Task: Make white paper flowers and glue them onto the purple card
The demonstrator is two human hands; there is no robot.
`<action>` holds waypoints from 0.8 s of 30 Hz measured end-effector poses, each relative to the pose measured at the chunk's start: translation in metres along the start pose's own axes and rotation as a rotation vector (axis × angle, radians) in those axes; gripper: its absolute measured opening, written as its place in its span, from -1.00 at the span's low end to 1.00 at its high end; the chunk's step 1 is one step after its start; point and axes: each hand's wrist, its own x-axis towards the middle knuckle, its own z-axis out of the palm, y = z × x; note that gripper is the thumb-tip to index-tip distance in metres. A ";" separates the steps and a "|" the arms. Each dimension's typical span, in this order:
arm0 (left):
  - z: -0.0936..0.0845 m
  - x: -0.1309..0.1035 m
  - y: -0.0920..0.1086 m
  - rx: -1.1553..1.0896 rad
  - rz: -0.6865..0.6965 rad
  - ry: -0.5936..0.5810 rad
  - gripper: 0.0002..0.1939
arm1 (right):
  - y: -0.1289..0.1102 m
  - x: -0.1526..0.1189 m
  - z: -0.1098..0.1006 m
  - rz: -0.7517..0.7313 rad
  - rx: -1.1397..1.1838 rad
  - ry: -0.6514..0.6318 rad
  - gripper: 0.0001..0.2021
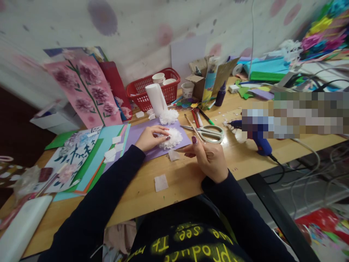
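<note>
A fluffy white paper flower [172, 138] lies on a purple sheet [133, 135]. My left hand [152, 138] rests on that sheet, its fingers spread and touching the flower's left side. Closed around a thin wooden stick [181, 150], my right hand [208, 156] is just right of the flower, the stick's tip pointing left toward its lower edge. Beneath the tip lies a small white paper square [173, 155]; another square [161, 182] is nearer the table's front edge. A second white flower [168, 116] sits behind the first, beside a white paper roll [156, 100].
Scissors [211, 134], a brush and markers lie right of the sheet. Farther right is a blue glue gun [261, 140] with its cord. A red basket [137, 91] with cups stands behind. Colored papers [89, 160] and a pink flower picture [87, 91] are at left.
</note>
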 end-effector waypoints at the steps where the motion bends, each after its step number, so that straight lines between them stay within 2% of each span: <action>1: 0.000 0.000 0.000 -0.003 0.000 -0.001 -0.81 | 0.001 0.000 0.000 -0.017 -0.014 -0.003 -0.58; 12: 0.001 0.000 -0.001 -0.004 -0.009 0.002 -0.80 | 0.007 0.004 0.001 -0.158 -0.098 0.001 -0.64; 19: 0.001 0.000 -0.002 0.001 -0.006 0.001 -0.81 | 0.011 0.006 0.002 -0.168 -0.271 -0.131 -0.61; 24: 0.001 -0.001 -0.001 0.012 0.011 -0.007 -0.82 | 0.011 0.007 0.006 -0.139 -0.266 -0.183 -0.60</action>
